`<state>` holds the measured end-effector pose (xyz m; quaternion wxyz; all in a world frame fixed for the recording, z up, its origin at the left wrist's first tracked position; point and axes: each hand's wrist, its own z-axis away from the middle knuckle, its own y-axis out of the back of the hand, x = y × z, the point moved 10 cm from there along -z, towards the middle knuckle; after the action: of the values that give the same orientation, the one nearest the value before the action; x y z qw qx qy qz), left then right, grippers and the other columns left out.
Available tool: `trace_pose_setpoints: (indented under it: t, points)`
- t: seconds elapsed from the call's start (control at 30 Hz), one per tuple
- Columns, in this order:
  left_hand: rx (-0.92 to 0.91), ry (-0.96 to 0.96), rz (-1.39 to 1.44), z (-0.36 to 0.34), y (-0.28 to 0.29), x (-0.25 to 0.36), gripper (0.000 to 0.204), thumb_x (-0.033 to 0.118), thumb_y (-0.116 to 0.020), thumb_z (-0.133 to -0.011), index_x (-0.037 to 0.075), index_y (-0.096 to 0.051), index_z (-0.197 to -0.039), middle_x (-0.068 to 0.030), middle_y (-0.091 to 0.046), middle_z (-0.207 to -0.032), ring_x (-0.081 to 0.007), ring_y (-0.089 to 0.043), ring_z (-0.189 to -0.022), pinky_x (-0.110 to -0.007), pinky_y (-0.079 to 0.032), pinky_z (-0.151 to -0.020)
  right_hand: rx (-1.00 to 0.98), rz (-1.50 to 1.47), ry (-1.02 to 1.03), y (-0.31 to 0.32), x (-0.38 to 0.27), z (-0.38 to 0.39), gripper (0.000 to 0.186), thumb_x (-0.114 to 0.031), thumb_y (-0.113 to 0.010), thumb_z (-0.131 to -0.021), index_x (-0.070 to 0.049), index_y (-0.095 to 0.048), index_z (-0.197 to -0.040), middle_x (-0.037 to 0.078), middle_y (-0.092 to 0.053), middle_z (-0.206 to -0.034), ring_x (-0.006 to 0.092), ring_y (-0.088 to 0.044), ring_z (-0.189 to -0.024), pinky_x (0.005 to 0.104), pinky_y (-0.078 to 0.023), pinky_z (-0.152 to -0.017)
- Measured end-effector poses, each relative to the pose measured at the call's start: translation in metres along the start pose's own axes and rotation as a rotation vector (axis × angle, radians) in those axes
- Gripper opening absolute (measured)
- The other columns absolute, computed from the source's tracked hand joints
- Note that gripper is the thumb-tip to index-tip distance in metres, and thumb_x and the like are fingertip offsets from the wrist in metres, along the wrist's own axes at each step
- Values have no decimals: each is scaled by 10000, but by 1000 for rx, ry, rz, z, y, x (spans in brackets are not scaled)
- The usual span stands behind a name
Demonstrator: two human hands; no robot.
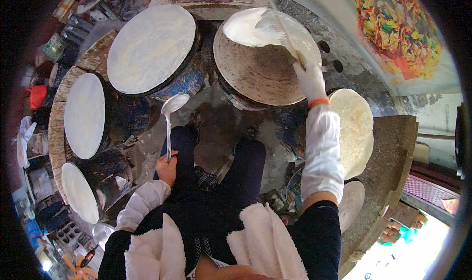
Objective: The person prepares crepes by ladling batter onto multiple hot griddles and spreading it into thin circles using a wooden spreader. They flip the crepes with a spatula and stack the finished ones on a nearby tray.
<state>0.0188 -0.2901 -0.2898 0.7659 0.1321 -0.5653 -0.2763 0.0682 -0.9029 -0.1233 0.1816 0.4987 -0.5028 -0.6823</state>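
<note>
Towel ends [258, 235] hang over your chest, and past your knees stands the round griddle [260, 76] you are working on, ahead and a little right. White batter [246, 28] covers part of its far side; the near part is bare and brown. Your gloved right hand [310, 81] appears closed around a spreader [291, 43], blurred, slanting over the far side; how firmly it presses, I cannot tell. Your left hand [167, 168] grips a ladle [168, 127] by its handle at your left thigh, its bowl apart from this griddle. For an even sheet, the spreader probably wants a flat edge, light pressure and one smooth arc, drawing wet batter onto the bare area before it sets. Mind your right sleeve [322, 152] near the neighbouring flatbread [351, 132].
</note>
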Motion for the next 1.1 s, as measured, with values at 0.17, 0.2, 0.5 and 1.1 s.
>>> trace_pose_setpoints:
  t: [0.17,0.2,0.5,1.1]
  points:
    - [-45,117,-34,5,0,-8,212,120,-610,-938,32,-740,-1082,-2,-599,-755,-100,-509,-667,-296,-427,-657,-156,-127,205,-32,-17,-54,517,-361,-619,-935,-70,-585,-1360,274,-669,-1165,398,-642,-1107,444,-472,-991]
    - [-31,105,-60,7,2,-8,220,126,-608,-935,29,-740,-1082,-14,-617,-772,-109,-526,-679,-302,-437,-670,-245,-120,124,-47,-13,-51,513,-356,-619,-936,-80,-582,-1367,265,-667,-1185,391,-638,-1120,436,-470,-999]
    - [111,-85,-81,23,21,9,252,182,-617,-889,18,-744,-1032,-30,-532,-634,-115,-508,-612,-321,-420,-606,-245,-49,113,-16,-27,33,485,-317,-593,-954,-112,-569,-1392,256,-672,-1163,434,-627,-1124,441,-492,-976]
    - [54,100,-116,30,17,-10,232,163,-617,-900,52,-751,-1054,-9,-633,-778,-110,-553,-702,-290,-434,-662,-78,-445,-103,-28,43,63,460,-320,-643,-941,-53,-632,-1315,187,-722,-1123,260,-688,-1023,350,-511,-902]
